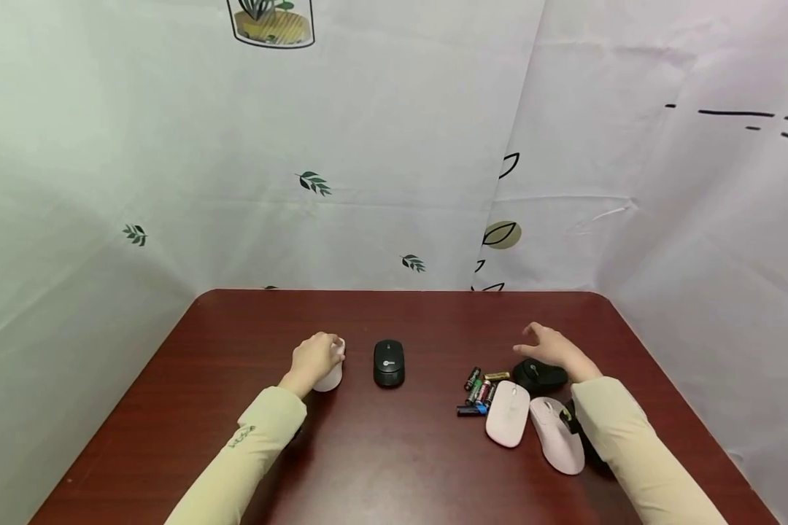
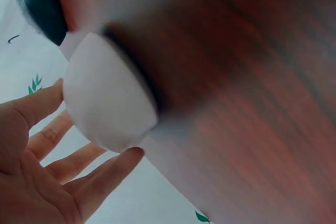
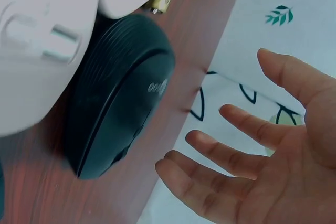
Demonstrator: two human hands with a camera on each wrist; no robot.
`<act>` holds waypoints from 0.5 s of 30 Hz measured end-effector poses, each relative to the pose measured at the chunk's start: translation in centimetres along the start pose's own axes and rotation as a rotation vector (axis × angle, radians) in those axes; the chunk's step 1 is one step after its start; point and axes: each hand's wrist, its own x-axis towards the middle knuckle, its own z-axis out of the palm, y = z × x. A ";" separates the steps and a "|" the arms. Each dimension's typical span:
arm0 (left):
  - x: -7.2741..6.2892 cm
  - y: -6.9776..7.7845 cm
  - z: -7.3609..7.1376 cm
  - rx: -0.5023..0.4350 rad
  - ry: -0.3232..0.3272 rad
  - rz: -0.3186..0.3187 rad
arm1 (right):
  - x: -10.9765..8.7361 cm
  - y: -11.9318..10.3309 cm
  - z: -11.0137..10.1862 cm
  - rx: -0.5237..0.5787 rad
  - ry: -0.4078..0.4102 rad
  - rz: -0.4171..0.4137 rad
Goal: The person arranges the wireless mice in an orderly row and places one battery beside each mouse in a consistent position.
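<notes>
My left hand [image 1: 314,357] holds a white computer mouse [image 1: 330,378] on the left half of the table. In the left wrist view, thumb and fingertips grip the edges of this white mouse [image 2: 107,95]. To its right stands a black mouse [image 1: 389,363]. My right hand [image 1: 551,347] hovers above and just behind another black mouse [image 1: 537,378], fingers spread and loosely bent. The right wrist view shows that black mouse [image 3: 121,98] apart from the fingers, with nothing in the palm.
Several batteries [image 1: 479,392] lie bunched left of a white mouse [image 1: 508,414]. A second white mouse [image 1: 558,437] lies beside it, near my right sleeve [image 1: 630,437], which partly hides a dark object. The reddish-brown table [image 1: 381,467] meets a patterned white cloth [image 1: 381,146] behind.
</notes>
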 end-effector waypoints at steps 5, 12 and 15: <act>-0.5 0.0 0.3 0.024 0.050 0.047 | -0.5 0.5 -0.4 -0.002 0.000 0.005; -0.8 0.3 0.0 0.046 0.103 0.104 | -1.0 1.3 -0.5 -0.036 -0.021 0.026; -0.8 0.9 0.0 0.043 0.088 0.100 | -1.2 1.7 -0.5 -0.041 -0.038 0.044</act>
